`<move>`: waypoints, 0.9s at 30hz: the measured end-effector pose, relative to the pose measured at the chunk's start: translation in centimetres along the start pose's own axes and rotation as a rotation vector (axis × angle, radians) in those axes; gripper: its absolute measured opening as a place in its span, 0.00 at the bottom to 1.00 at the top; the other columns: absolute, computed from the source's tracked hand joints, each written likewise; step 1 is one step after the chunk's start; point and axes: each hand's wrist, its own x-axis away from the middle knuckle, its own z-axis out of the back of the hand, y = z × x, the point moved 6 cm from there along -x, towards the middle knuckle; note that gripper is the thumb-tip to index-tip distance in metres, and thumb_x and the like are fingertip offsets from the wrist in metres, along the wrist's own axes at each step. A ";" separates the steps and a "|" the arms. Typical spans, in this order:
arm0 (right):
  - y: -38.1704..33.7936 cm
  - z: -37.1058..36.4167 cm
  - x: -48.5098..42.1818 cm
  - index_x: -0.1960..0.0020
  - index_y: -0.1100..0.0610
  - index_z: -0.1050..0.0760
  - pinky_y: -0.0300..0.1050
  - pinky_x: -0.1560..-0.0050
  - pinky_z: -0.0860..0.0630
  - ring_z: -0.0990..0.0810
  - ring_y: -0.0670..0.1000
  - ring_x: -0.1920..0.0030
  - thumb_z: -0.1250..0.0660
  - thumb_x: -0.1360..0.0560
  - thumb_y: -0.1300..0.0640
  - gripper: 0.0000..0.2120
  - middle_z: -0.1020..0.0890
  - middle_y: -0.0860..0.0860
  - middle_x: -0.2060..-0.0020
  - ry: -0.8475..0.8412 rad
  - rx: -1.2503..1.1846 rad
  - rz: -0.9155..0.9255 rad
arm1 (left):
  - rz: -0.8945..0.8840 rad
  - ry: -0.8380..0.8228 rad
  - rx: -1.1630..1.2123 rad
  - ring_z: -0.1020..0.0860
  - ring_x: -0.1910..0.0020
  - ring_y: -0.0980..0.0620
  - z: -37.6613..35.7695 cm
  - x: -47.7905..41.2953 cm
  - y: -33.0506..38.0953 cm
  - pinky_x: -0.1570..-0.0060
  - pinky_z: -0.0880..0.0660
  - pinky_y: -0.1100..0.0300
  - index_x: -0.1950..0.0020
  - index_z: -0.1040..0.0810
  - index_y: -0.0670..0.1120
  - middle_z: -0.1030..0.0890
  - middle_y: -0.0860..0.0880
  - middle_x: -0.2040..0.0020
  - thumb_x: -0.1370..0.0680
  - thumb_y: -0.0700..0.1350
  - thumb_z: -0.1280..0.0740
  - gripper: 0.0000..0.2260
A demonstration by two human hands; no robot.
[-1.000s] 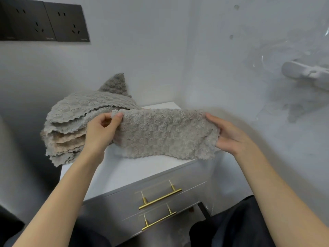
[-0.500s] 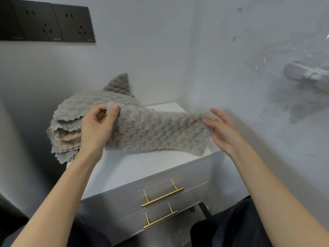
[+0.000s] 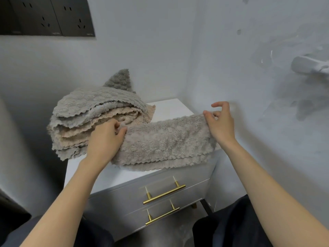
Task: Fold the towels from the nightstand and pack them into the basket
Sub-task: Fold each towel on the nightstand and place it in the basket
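Observation:
A fluffy grey-beige towel (image 3: 163, 145) lies folded in a long band across the front of the white nightstand (image 3: 170, 109). My left hand (image 3: 105, 139) pinches its left end, fingers curled into the fabric. My right hand (image 3: 219, 122) pinches the towel's right end between thumb and forefinger, the other fingers raised. Behind my left hand sits a pile of several grey and beige towels (image 3: 92, 111), one darker grey corner sticking up against the wall. No basket is in view.
The nightstand stands in a corner between two grey walls, with two drawers and gold handles (image 3: 163, 194). Black wall sockets (image 3: 53, 16) are at the top left. A white fixture (image 3: 309, 66) juts from the right wall. My dark-trousered knees are at the bottom.
The towel has come down from in front of the pile onto the nightstand top, folded over into a band. Both hands moved down and slightly right with it.

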 end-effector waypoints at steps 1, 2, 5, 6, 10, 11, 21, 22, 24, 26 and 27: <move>0.4 -0.3 -0.3 0.41 0.51 0.34 0.45 0.53 0.30 0.22 0.53 0.55 0.34 0.24 0.54 0.14 0.20 0.48 0.60 -0.009 0.001 -0.039 | -0.019 0.008 -0.029 0.21 0.54 0.43 -0.2 0.1 0.3 0.61 0.29 0.55 0.46 0.22 0.42 0.20 0.46 0.55 0.21 0.50 0.35 0.12; 0.8 -0.6 -0.5 0.40 0.52 0.34 0.44 0.52 0.30 0.23 0.52 0.52 0.33 0.24 0.55 0.16 0.20 0.49 0.55 -0.032 -0.007 -0.084 | -0.030 -0.011 -0.044 0.21 0.53 0.42 -0.5 0.1 0.3 0.61 0.30 0.55 0.45 0.22 0.43 0.20 0.45 0.53 0.21 0.49 0.36 0.11; 2.1 -1.3 -0.8 0.34 0.53 0.36 0.48 0.49 0.25 0.23 0.53 0.46 0.31 0.25 0.58 0.23 0.24 0.53 0.42 -0.139 -0.023 -0.225 | -0.038 -0.156 -0.019 0.25 0.51 0.41 -2.0 0.0 -0.2 0.64 0.35 0.55 0.60 0.27 0.45 0.26 0.42 0.57 0.21 0.50 0.36 0.12; 2.5 -1.3 -0.8 0.33 0.54 0.37 0.50 0.46 0.25 0.24 0.54 0.45 0.30 0.26 0.58 0.25 0.26 0.54 0.41 -0.170 0.010 -0.253 | -0.025 -0.193 -0.019 0.27 0.51 0.41 -2.4 -0.1 -0.4 0.65 0.37 0.55 0.66 0.32 0.46 0.28 0.42 0.60 0.22 0.51 0.36 0.16; 3.6 -0.9 0.1 0.32 0.63 0.35 0.47 0.54 0.29 0.25 0.55 0.50 0.32 0.24 0.54 0.25 0.25 0.59 0.43 -0.301 0.266 -0.318 | 0.073 -0.272 0.004 0.29 0.66 0.43 -2.9 0.1 -1.5 0.69 0.37 0.56 0.70 0.38 0.46 0.30 0.43 0.70 0.22 0.55 0.36 0.21; 3.7 -0.9 0.5 0.37 0.66 0.30 0.48 0.56 0.29 0.24 0.57 0.53 0.33 0.24 0.52 0.22 0.22 0.61 0.48 -0.333 0.331 -0.315 | 0.112 -0.304 0.020 0.33 0.70 0.46 -3.1 0.2 -1.7 0.71 0.41 0.58 0.71 0.38 0.46 0.33 0.46 0.72 0.22 0.55 0.36 0.22; 3.3 -0.6 1.1 0.63 0.55 0.34 0.46 0.62 0.34 0.27 0.55 0.60 0.41 0.22 0.51 0.13 0.26 0.52 0.65 -0.287 0.489 -0.173 | 0.213 -0.244 0.205 0.37 0.69 0.50 -3.5 0.3 -1.6 0.70 0.44 0.55 0.63 0.38 0.45 0.35 0.48 0.68 0.18 0.48 0.43 0.15; 3.2 -0.5 1.1 0.60 0.55 0.32 0.46 0.60 0.33 0.26 0.55 0.58 0.41 0.22 0.50 0.12 0.25 0.51 0.63 -0.267 0.467 -0.160 | 0.228 -0.224 0.243 0.38 0.70 0.50 -3.5 0.3 -1.6 0.70 0.44 0.55 0.62 0.39 0.45 0.36 0.48 0.67 0.17 0.48 0.44 0.14; 2.8 -0.3 1.2 0.56 0.55 0.30 0.47 0.58 0.33 0.26 0.55 0.55 0.41 0.21 0.48 0.11 0.24 0.50 0.60 -0.243 0.449 -0.122 | 0.221 -0.198 0.263 0.37 0.70 0.51 -3.7 0.4 -1.5 0.71 0.44 0.55 0.58 0.38 0.45 0.35 0.48 0.67 0.17 0.48 0.46 0.12; 2.7 0.0 1.4 0.54 0.55 0.30 0.47 0.58 0.32 0.26 0.56 0.55 0.42 0.21 0.47 0.12 0.23 0.51 0.59 -0.248 0.471 -0.103 | 0.205 -0.190 0.280 0.37 0.72 0.51 -3.8 0.7 -1.4 0.72 0.43 0.55 0.58 0.39 0.46 0.35 0.49 0.68 0.17 0.48 0.46 0.11; 2.8 0.0 1.5 0.54 0.55 0.30 0.47 0.58 0.31 0.25 0.56 0.55 0.42 0.21 0.47 0.12 0.23 0.52 0.58 -0.264 0.490 -0.102 | 0.196 -0.185 0.286 0.37 0.72 0.51 -3.8 0.7 -1.4 0.72 0.43 0.55 0.58 0.39 0.46 0.35 0.49 0.69 0.17 0.47 0.46 0.11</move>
